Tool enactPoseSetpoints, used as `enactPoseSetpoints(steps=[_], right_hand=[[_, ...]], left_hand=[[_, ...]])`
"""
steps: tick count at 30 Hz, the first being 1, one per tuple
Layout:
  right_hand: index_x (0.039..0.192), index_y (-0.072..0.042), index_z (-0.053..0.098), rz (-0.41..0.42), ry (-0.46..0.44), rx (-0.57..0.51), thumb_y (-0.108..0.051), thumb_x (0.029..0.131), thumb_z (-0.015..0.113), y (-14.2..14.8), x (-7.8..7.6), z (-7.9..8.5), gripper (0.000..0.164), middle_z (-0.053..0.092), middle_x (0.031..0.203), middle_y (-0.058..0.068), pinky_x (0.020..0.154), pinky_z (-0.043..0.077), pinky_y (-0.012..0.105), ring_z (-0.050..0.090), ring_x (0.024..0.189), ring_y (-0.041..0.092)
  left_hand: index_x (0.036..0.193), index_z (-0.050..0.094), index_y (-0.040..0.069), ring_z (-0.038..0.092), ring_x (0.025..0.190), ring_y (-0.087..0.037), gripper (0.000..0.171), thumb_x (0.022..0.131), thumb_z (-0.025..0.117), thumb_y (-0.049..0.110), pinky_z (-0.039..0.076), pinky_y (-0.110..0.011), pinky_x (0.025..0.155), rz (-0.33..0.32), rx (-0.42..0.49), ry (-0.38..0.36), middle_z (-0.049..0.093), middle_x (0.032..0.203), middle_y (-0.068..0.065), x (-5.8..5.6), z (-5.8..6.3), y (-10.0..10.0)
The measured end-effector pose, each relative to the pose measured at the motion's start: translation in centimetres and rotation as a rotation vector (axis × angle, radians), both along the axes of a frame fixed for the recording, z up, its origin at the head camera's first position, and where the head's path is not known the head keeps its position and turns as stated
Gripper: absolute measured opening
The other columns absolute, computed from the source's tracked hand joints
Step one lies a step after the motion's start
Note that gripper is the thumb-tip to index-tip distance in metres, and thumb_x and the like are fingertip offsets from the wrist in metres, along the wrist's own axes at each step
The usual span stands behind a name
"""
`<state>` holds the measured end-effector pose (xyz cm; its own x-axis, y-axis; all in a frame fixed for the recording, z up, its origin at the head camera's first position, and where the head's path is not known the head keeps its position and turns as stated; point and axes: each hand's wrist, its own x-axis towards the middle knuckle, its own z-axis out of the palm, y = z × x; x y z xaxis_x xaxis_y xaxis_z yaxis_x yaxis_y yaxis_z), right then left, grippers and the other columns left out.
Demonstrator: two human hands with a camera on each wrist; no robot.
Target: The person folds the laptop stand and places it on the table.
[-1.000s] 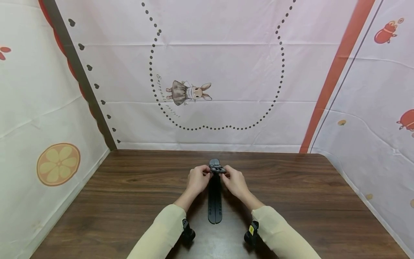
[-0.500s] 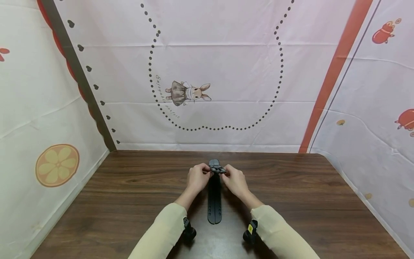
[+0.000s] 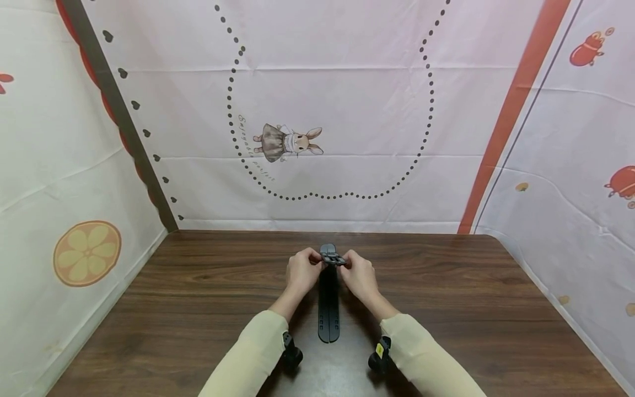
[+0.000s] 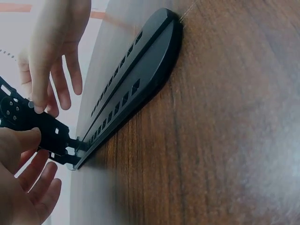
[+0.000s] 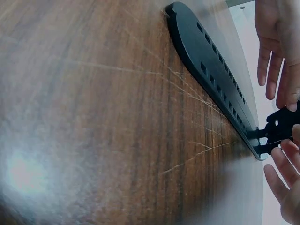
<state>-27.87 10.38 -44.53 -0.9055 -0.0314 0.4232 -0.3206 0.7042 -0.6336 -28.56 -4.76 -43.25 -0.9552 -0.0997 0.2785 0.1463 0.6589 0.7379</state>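
pinching from both sides, the left hand [image 3: 303, 270] and right hand [image 3: 358, 274] meet in the head view at the far end of a long black slotted base [image 3: 329, 309] that lies flat on the wooden table [image 3: 198, 298], its near end pointing toward the person. between the fingertips sits a small hinged black plate [image 3: 332, 258], lifted off the base, probably so it can swing freely.

the left wrist view shows the thumb pressing the hinged black plate [image 4: 33, 126] from below while the other hand's fingers [image 4: 47, 89] hold its top; the base [image 4: 129, 86] stays on the wood.

the right wrist view shows the plate [image 5: 281, 129] joined to the base [image 5: 211, 75] by two small arms, fingers closed on it.
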Motion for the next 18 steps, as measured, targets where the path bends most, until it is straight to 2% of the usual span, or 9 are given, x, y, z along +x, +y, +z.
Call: enactPoseSetpoints(steps=[10,18], right_hand=[[0.085,-0.013,0.061,-0.037,0.004,0.003,-0.002,0.076,0.067,-0.05,-0.39,0.28,0.016,0.068,0.079,0.003,0.065,0.050,0.039,0.064,0.073,0.018],[0.096,-0.010,0.061,-0.012,0.008,-0.018,-0.001,0.075,0.067,0.14,-0.23,0.67,0.023,0.067,0.090,0.002,0.070,0.051,0.039,0.065,0.079,0.017]], left_hand=[[0.087,0.062,0.018,0.061,0.070,-0.008,0.016,0.076,0.074,0.018,0.047,-0.030,0.061,0.007,-0.003,0.013,0.066,0.079,0.007,-0.26,0.29,-0.14],[0.093,0.065,0.016,0.064,0.076,-0.008,0.020,0.075,0.074,0.019,0.049,-0.031,0.063,-0.024,-0.026,0.027,0.067,0.086,0.007,-0.25,0.33,-0.41]])
